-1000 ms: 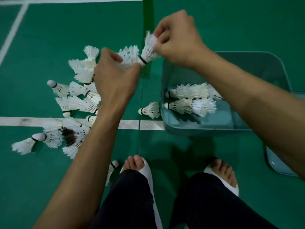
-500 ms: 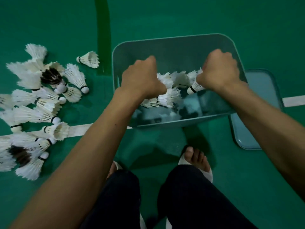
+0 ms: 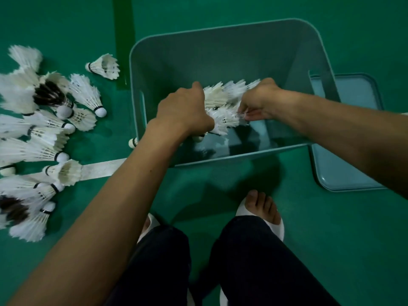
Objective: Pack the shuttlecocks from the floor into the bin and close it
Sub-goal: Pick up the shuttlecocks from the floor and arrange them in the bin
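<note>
A grey-blue open bin (image 3: 223, 40) stands on the green floor in front of me. Both my hands are inside it. My left hand (image 3: 183, 111) is closed on one end of a stacked row of white shuttlecocks (image 3: 223, 102). My right hand (image 3: 259, 100) grips the other end, fingers curled on the feathers. The row lies low in the bin, over other shuttlecocks that are mostly hidden. A loose heap of shuttlecocks (image 3: 44, 133) lies on the floor to the left, two of them with dark feathers.
The bin's lid (image 3: 344, 164) lies flat on the floor right of the bin. One shuttlecock (image 3: 103, 66) sits apart near the bin's far left corner. A white court line (image 3: 99, 170) runs under the heap. My feet in white slippers (image 3: 262, 210) stand just before the bin.
Both hands carried the stacked shuttlecocks from above the floor heap over to the bin, then lowered them deeper inside. My right hand's fingers have loosened slightly on the feathers.
</note>
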Motion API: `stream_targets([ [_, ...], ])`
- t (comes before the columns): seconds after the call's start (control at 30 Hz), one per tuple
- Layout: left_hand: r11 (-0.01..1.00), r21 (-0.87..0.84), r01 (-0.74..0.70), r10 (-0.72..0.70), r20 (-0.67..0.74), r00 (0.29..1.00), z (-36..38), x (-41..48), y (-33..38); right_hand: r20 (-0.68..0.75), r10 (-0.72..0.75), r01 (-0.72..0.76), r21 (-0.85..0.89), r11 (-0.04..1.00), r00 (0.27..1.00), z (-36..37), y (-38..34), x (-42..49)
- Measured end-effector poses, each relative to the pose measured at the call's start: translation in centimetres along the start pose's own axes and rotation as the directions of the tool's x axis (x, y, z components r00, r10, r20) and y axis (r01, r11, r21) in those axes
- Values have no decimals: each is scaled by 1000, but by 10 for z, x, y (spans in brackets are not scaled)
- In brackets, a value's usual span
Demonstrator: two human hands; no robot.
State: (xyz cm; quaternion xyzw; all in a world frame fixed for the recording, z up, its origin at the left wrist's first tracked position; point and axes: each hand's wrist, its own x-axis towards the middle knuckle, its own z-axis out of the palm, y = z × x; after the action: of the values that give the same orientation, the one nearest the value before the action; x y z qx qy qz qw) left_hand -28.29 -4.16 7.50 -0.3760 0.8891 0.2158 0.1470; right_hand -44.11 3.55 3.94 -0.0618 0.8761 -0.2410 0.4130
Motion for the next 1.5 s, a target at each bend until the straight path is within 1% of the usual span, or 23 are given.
stream_targets([
  [0.1, 999, -30, -43, 45, 55, 997, -1, 4, 3, 35, -6, 8, -33, 999, 999, -9, 0, -4],
  [0.17, 994, -84, -65, 72, 85, 994, -2, 8, 2, -24, -154, 145, -229, 963, 988, -23, 0, -14],
  [0.2, 990, -123, -68, 80, 93, 992, -3, 9, 2, -72, -272, 236, -318, 918, 960, -31, -1, -21],
  [0.23, 983, -169, -67, 84, 98, 992, -5, 9, 3, -79, -389, 340, -351, 873, 918, -37, -1, -28],
  [0.27, 974, -217, -60, 84, 99, 992, -8, 9, 5, -20, -485, 451, -335, 827, 874, -43, -1, -38],
  [0.3, 963, -264, -53, 81, 93, 992, -10, 9, 7, 89, -561, 560, -296, 774, 823, -46, 1, -48],
  [0.37, 938, -345, -42, 70, 68, 995, -11, 9, 10, 283, -629, 690, -283, 666, 724, -46, 6, -62],
  [0.4, 924, -380, -38, 65, 58, 996, -11, 9, 11, 317, -657, 730, -318, 606, 684, -44, 10, -63],
  [0.5, 871, -491, -24, 51, 42, 998, -8, 7, 15, 271, -720, 745, -451, 492, 640, -41, 16, -54],
  [0.6, 847, -532, 2, 11, 22, 1000, -10, 2, 14, 100, -725, 593, -656, 467, 682, -53, 9, -48],
  [0.67, 848, -530, 27, 9, 67, 998, -12, -1, 12, -37, -675, 412, -768, 491, 736, -62, 6, -47],
  [0.7, 843, -536, 44, 15, 105, 994, -14, -2, 12, -70, -648, 349, -796, 495, 758, -63, 7, -47],
  [0.77, 843, -533, 68, 34, 179, 983, -15, -5, 14, -84, -586, 287, -811, 510, 806, -55, 10, -49],
  [0.83, 857, -510, 77, 39, 213, 976, -14, -6, 14, -85, -493, 256, -770, 584, 866, -44, 13, -42],
  [0.9, 872, -487, 58, 36, 180, 983, -12, -5, 12, -86, -340, 219, -614, 758, 936, -37, 15, -28],
  [0.97, 875, -482, 48, 14, 124, 992, -9, -2, 9, -16, -125, 115, -291, 950, 992, -33, 16, -14],
  [1.0, 871, -488, 51, 1, 105, 994, -8, 0, 6, 49, -32, 38, -138, 990, 998, -31, 16, -9],
  [1.03, 862, -503, 58, -13, 94, 996, -7, 1, 4, 109, 36, -31, -44, 999, 993, -30, 17, -4],
  [1.1, 819, -568, 86, -49, 80, 996, -6, 5, 1, 175, 112, -115, 6, 993, 978, -29, 21, 4],
  [1.2, 740, -657, 144, -111, 91, 990, -8, 9, -1, 183, 145, -146, -10, 989, 972, -27, 21, 10],
  [1.37, 736, -669, 107, -55, 99, 994, -10, 7, 2, 179, 102, -100, -20, 995, 979, -23, 11, 6],
  [1.43, 739, -671, 53, 7, 86, 996, -10, 6, 2, 142, 18, -4, -102, 995, 990, -30, 7, -1],
  [1.5, 740, -673, 0, 66, 72, 995, -10, 3, 3, 21, -129, 130, -232, 964, 991, -43, 5, -9],
])
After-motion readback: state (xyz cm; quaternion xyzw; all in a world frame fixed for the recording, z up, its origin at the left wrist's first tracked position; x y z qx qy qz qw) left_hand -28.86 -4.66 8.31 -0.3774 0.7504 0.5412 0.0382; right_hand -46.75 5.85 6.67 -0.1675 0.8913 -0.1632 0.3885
